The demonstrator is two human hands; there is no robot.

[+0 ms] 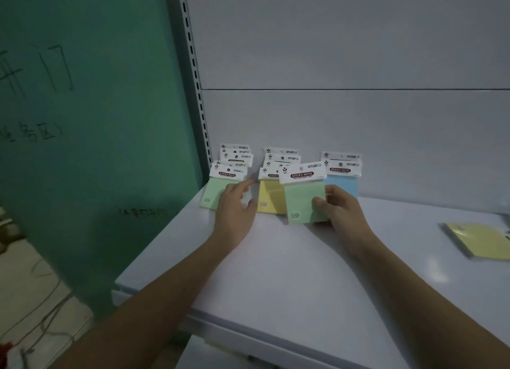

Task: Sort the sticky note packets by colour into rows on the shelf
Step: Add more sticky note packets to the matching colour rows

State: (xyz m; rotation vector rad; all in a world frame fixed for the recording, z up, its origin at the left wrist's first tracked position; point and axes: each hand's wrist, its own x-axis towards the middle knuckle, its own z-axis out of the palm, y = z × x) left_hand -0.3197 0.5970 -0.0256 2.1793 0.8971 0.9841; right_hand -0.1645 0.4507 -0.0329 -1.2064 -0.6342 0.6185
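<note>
Three colour rows already stood at the back of the shelf (276,272): a green row (212,194) on the left, a yellow row (269,200) in the middle and a blue row (340,185) on the right. The right hand (340,211) gripped a green packet (303,200) in front of the yellow row, not yet in its row. The left hand (234,205) lay loose, fingers spread, on the front green packet. A stray yellow packet (480,239) remained far right, so sorting looked nearly, not wholly, finished.
</note>
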